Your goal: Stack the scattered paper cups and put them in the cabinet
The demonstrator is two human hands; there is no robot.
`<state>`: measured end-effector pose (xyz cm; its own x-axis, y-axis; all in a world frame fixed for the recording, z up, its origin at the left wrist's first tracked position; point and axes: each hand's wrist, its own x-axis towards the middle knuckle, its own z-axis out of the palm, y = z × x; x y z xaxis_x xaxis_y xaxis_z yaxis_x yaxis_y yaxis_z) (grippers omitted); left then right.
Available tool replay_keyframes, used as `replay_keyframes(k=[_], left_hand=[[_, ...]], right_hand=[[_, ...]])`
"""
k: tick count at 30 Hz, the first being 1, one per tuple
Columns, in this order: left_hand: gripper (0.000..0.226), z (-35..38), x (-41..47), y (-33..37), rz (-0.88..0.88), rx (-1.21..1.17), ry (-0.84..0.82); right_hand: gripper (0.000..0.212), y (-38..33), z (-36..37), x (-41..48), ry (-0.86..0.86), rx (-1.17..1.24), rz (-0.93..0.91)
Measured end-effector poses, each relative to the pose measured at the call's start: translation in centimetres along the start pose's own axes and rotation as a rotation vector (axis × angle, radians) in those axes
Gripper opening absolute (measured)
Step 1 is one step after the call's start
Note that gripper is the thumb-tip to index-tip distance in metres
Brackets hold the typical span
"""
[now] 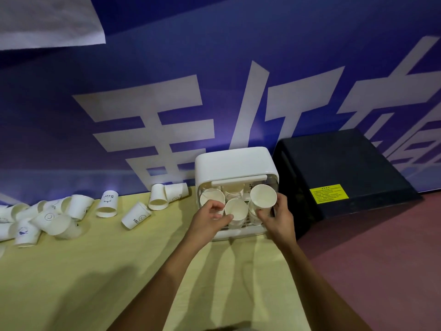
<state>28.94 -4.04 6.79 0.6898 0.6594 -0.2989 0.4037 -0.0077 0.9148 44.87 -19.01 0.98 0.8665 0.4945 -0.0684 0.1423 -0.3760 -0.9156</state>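
A small white cabinet [235, 163] stands open on the yellow table [95, 271] against the blue wall, with several stacks of white paper cups inside. My right hand [280, 219] grips the right stack of cups [263, 196] at the cabinet's opening, its top cup tilted toward me. My left hand [210, 217] pinches the rim of the middle stack [236, 209]. Another stack [212, 196] stands at the left inside, and one more [235, 191] behind. Scattered paper cups [59, 216] lie on the table to the left, most on their sides.
A black box [343, 173] with a yellow label stands right of the cabinet, close beside it. Right of the table lies a reddish floor [381, 271]. Loose cups [162, 195] lie near the cabinet's left side. A blue banner with large white characters backs the table.
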Motion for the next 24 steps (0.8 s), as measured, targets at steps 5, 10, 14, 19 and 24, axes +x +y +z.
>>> replay_keyframes(k=[5,10,14,19,24], left_hand=[[0.029,-0.1,0.2,-0.3,-0.009,-0.001,0.002],[0.025,-0.3,0.4,-0.3,-0.011,-0.009,0.01],[0.023,-0.5,0.6,-0.2,-0.008,-0.016,0.02],[0.023,-0.6,0.8,0.1,0.003,-0.012,0.008],[0.024,-0.9,0.6,0.1,0.015,-0.021,0.008]], right_hand=[[0.058,0.7,1.6,0.6,0.003,-0.119,0.002],[0.056,2.1,2.8,1.2,0.059,-0.201,0.038],[0.058,2.8,3.1,1.7,0.035,-0.23,0.061],[0.082,1.1,2.9,1.5,0.029,-0.329,0.094],[0.045,-2.0,2.7,-0.2,0.105,-0.285,-0.066]])
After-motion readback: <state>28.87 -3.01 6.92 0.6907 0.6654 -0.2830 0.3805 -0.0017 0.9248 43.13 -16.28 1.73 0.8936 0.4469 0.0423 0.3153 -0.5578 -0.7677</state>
